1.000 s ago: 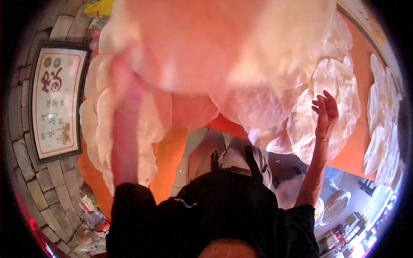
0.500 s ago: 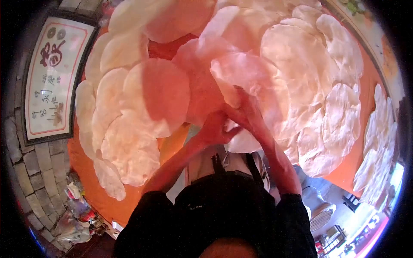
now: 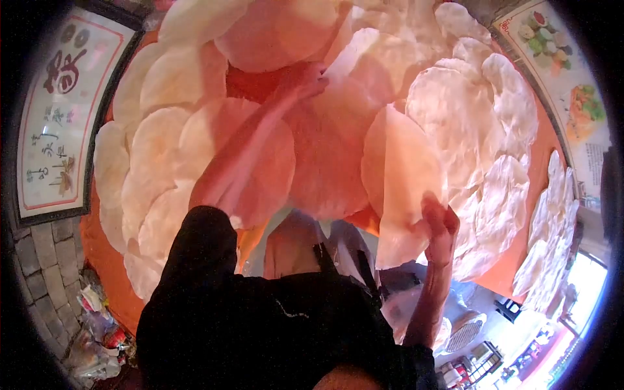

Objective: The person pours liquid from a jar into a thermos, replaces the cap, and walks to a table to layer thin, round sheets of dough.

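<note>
Thin, round, pale dough sheets overlap across an orange surface (image 3: 484,286). My left hand (image 3: 309,81) reaches far forward, its fingers closed in a pinch at the upper edge of the middle dough sheet (image 3: 335,159), which lies in shadow. My right hand (image 3: 441,224) is closer to my body on the right. Its thumb and fingers grip the edge of another dough sheet (image 3: 408,175), part of which catches the light. That sheet hangs partly past the near edge of the surface.
More dough sheets (image 3: 153,156) lie in layers at left, with others (image 3: 455,117) at right. A framed panel with writing (image 3: 71,120) stands left beside brickwork (image 3: 49,266). Plastic bags (image 3: 97,351) are low left. A picture panel (image 3: 562,84) is at upper right.
My hands were close together at the near middle. The left has moved forward to the far edge; the right has moved right and back with a dough sheet. The view has shifted slightly.
</note>
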A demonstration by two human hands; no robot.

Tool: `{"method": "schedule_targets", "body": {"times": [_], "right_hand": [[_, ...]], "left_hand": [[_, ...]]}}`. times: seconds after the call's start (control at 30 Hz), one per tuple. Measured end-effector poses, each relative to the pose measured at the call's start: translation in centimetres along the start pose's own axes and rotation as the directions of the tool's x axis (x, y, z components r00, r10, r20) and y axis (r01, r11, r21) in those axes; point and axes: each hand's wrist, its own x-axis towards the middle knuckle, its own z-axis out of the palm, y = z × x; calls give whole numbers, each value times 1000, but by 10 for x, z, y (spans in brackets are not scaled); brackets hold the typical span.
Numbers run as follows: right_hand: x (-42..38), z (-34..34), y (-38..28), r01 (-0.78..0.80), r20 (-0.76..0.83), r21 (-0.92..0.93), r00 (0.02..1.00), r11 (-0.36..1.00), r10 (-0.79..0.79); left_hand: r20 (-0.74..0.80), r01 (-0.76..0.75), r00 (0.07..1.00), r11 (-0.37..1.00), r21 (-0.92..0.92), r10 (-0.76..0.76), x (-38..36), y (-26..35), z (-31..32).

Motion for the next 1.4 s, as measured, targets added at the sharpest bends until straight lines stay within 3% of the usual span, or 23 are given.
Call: {"method": "schedule_targets", "body": {"times": [0.03, 0.13, 0.23, 0.33, 0.43, 0.53, 0.6, 0.67, 0.73, 0.8, 0.83, 0.87, 0.9, 0.93, 0.97, 1.0, 1.03, 1.07, 1.1, 1.17, 1.27, 1.33, 1.4], "right_hand": [[-2, -1, -1, -8, -28, -19, 1000, 1000, 7], [-6, 1, -3, -53, -66, 1, 996, 999, 53], [-8, 11, -8, -47, -65, 30, 997, 998, 49], [-9, 15, -15, -17, -41, -37, 999, 999, 16], [-5, 9, -18, 1, -8, -96, 1000, 995, -2], [0, 7, -18, 27, 33, -117, 999, 993, -24], [-3, 7, -12, 41, 35, -109, 999, 993, -38], [-6, 9, -16, 36, 28, -91, 999, 995, -34], [-7, 6, -17, 21, 11, -49, 1000, 999, -20], [-4, -7, -18, -1, -5, 9, 1000, 1000, 1], [3, -19, -16, 107, -25, 14, 994, 994, -107], [4, -27, -36, 172, -21, -90, 984, 981, -175], [12, -46, -44, 247, -40, -440, 955, 863, -294], [12, -43, -74, 259, -33, -269, 960, 928, -278], [12, -40, -104, 258, -26, -90, 965, 962, -261], [10, -27, -124, 319, -65, -153, 941, 935, -332], [2, -4, -144, 352, -45, -180, 930, 919, -365], [-2, 17, -155, 384, -22, -207, 918, 900, -396], [3, 26, -145, 437, 79, -268, 898, 858, -433], [11, 60, -121, 617, 379, -394, 784, 681, -492], [15, 130, -73, 755, 689, -407, 623, 514, -370], [32, 150, -9, 746, 745, -448, 616, 493, -254], [18, 159, -1, 568, 692, -380, 698, 730, -184]], "left_hand": [[163, 87, 984, 994, -60, -76, 3, 10, -9], [121, -53, 992, 990, 128, 37, -29, 79, -45], [143, 98, 985, 995, -31, -92, -12, 50, -30], [187, 76, 981, 991, -106, -55, -10, 37, -33], [299, -193, 930, 977, -89, 211, -21, 72, -59], [249, -84, 966, 994, 73, 63, 1, 53, -26], [318, -277, 916, 959, 55, 246, 10, -8, -23], [264, -199, 948, 978, 60, 177, 8, -38, -6], [79, 158, 984, 986, 49, -162, 5, -39, 5], [-139, 137, 982, 989, 55, -129, 0, -29, -2], [-238, 127, 965, 990, 57, -110, -11, -12, -11], [-336, 117, 937, 991, 59, -91, -22, 7, -21], [-435, 109, 898, 992, 65, -70, -34, 23, -29], [-529, 105, 847, 992, 72, -51, -47, 33, -31], [-367, -17, 917, 901, -433, -159, -62, 36, -24], [-173, -56, 972, 557, -829, -161, -76, 36, -15], [-58, -8, 991, 386, -922, -119, -95, 46, -5], [58, 73, 995, 210, -975, -75, -114, 57, 6], [117, 144, 988, 353, -924, -97, -133, 81, 20], [148, 163, 965, 50, -985, -218, -170, 131, 17], [226, 102, 934, -399, -911, -276, -200, 130, 42], [226, 106, 935, -393, -913, -273, -216, 111, 58], [214, 123, 930, -296, -947, -298, -232, 107, 61]]}}
